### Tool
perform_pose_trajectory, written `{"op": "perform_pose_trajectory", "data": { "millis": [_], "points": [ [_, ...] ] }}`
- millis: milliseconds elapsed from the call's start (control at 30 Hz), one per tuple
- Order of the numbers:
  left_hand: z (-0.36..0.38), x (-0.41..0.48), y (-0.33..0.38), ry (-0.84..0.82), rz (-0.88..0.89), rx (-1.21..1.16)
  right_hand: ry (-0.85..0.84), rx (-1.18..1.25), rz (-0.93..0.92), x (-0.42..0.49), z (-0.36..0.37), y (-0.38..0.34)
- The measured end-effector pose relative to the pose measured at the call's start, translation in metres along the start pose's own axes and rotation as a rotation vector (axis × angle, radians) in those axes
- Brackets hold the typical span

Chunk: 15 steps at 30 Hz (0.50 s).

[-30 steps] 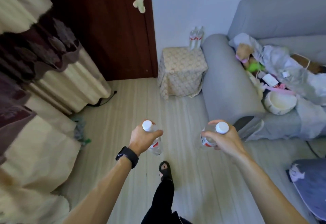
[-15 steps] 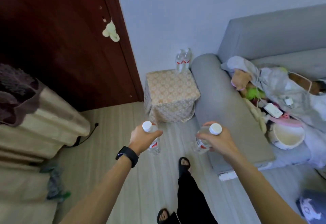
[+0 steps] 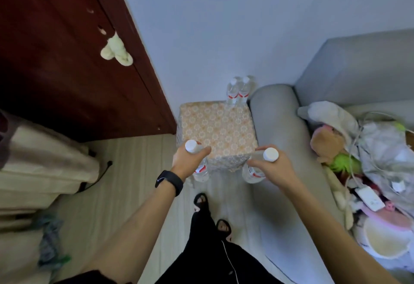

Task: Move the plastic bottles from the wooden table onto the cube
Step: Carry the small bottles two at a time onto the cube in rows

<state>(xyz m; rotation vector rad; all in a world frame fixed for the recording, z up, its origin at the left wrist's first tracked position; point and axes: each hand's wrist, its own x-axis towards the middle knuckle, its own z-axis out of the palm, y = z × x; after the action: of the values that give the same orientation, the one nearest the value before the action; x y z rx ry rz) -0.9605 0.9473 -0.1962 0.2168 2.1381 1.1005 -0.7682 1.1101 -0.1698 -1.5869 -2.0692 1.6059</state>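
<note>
Clear plastic, white-capped left bottle [image 3: 201, 170] and right bottle [image 3: 254, 173] hang upright, necks clamped in the left hand [image 3: 187, 161] and right hand [image 3: 275, 166], before the beige floral-cloth cube [image 3: 218, 126], presumably to join two bottles [image 3: 238, 91] at its far corner.

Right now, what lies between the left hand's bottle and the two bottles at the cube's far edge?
Only the cube, its patterned top bare, per the head view.

The cloth-covered cube [image 3: 216, 127] stands on the plank floor [image 3: 139, 171], two plastic bottles [image 3: 233, 92] upright at its far edge.
</note>
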Motion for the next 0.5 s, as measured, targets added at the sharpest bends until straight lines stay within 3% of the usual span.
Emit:
{"op": "perform_pose_trajectory", "data": {
  "millis": [233, 500],
  "points": [
    [0.029, 0.138, 0.051, -0.127, 0.037, 0.107, 0.01, -0.049, 0.025, 0.129, 0.007, -0.034],
    [0.086, 0.265, 0.076, -0.137, -0.069, 0.011, -0.035, -0.016, 0.102, 0.265, 0.013, -0.051]
  ]
}}
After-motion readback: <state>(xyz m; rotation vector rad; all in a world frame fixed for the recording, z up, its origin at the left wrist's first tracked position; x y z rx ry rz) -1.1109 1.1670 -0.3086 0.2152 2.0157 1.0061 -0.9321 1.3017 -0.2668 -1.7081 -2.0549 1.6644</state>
